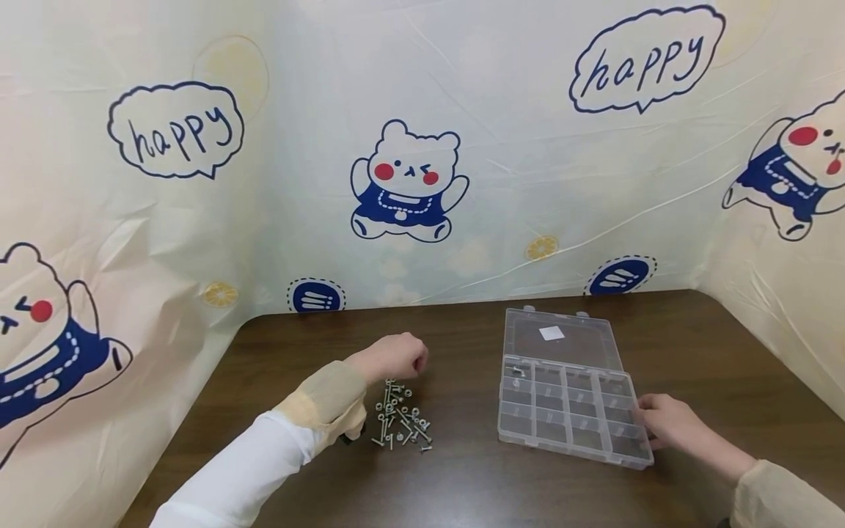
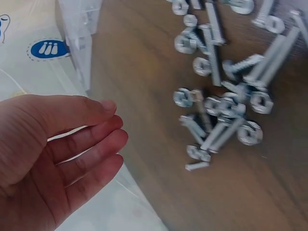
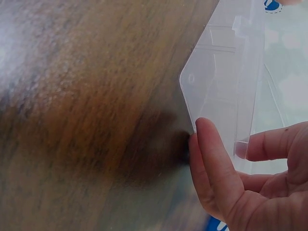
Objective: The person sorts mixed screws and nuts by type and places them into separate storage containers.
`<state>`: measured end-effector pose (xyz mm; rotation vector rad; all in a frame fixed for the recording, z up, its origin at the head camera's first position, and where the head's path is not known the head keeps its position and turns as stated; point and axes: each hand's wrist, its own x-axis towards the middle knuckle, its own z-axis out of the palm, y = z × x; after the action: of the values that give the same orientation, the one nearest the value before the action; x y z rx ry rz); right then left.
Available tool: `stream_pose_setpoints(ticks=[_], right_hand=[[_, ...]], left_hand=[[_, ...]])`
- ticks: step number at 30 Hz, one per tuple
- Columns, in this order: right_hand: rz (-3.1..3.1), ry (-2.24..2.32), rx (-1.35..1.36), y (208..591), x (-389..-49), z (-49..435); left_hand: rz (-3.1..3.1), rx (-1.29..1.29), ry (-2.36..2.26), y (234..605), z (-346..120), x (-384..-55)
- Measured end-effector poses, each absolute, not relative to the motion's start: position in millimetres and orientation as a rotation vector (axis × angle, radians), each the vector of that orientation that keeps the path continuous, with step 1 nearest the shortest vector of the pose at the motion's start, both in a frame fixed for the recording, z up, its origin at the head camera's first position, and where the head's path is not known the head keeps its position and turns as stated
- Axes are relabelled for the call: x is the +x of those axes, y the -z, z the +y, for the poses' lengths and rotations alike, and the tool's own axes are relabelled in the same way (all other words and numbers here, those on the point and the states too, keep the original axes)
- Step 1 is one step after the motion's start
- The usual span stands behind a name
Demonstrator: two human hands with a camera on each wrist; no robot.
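Note:
My left hand is above the far end of a loose pile of metal bolts and nuts on the table. In the left wrist view its fingers are loosely bent, with nothing visible between them, apart from the bolts. My right hand grips the right side of a clear plastic compartment box; in the right wrist view fingers and thumb lie on either side of its wall. The box lies flat, its lid opened backward. A few small metal pieces are in its far-left compartments.
The dark wooden table carries the pile and the box, with bare wood between them. A printed curtain with cartoon bears hangs behind the table and at both sides. A white label is on the lid.

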<state>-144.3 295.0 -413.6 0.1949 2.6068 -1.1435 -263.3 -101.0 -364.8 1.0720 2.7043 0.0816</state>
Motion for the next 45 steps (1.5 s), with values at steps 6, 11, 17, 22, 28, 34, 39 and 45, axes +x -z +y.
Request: stream_pose_setpoints(ticks=[6, 11, 17, 22, 28, 34, 39, 45], right_hand=[[2.620, 1.114, 0.176, 415, -144, 295], [2.630, 1.099, 0.182, 414, -145, 295], [2.627, 1.090, 0.184, 415, -144, 294], [2.627, 1.081, 0.182, 415, -144, 295], [2.629, 1.074, 0.173, 413, -144, 293], [2.626, 1.102, 0.172, 411, -144, 293], [2.626, 1.129, 0.170, 411, -144, 293], [2.624, 1.147, 0.170, 411, -143, 293]], left_hand=[[2.697, 1.052, -0.052, 374, -114, -258], [2.722, 1.046, -0.030, 380, -121, -256], [2.727, 0.986, -0.048, 390, -123, -254], [2.729, 0.961, -0.052, 393, -122, -252], [2.716, 0.923, -0.064, 399, -124, -254], [2.707, 0.936, -0.104, 400, -123, -256], [2.708, 1.031, -0.165, 393, -119, -259], [2.713, 1.126, -0.266, 384, -113, -262]])
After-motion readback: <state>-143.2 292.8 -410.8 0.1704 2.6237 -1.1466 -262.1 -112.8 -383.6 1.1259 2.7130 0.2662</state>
